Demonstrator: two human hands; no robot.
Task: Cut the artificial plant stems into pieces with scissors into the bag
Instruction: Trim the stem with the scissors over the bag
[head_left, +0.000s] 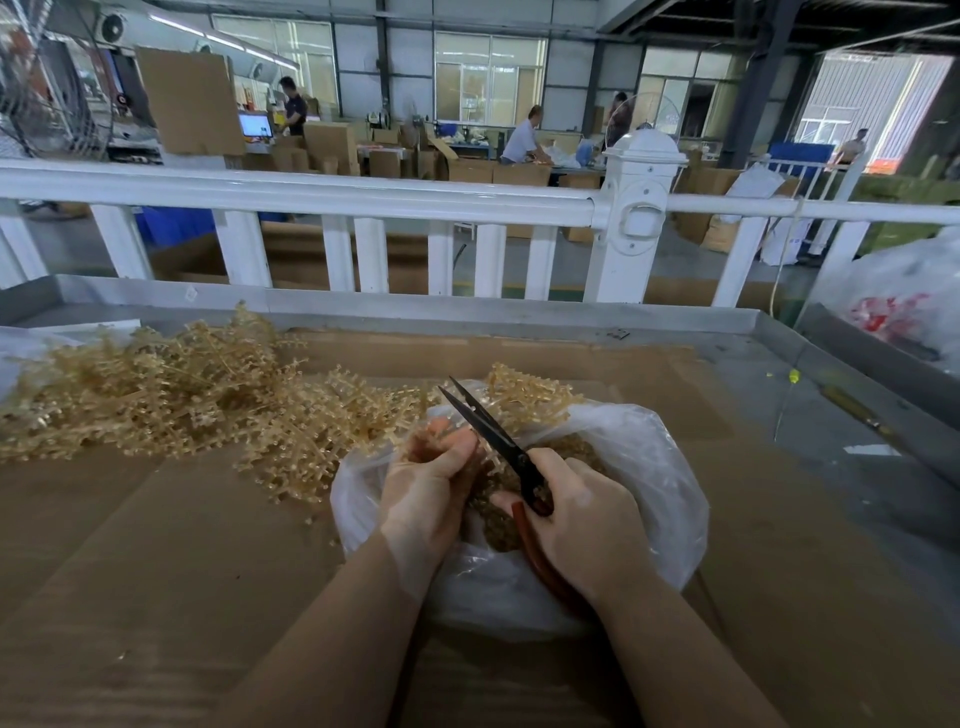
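Metal work table (675, 319) with raised rim, its top covered by flat brown cardboard sheets (182, 545); on the cardboard, a heap of tan artificial plant stems (156, 395) at left; a clear plastic bag (649, 467) at centre, holding cut pieces.

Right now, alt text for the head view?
Right hand grips open red-handled scissors over a clear plastic bag of cut pieces, while left hand holds a golden artificial stem. Uncut stems lie piled to the left on cardboard.
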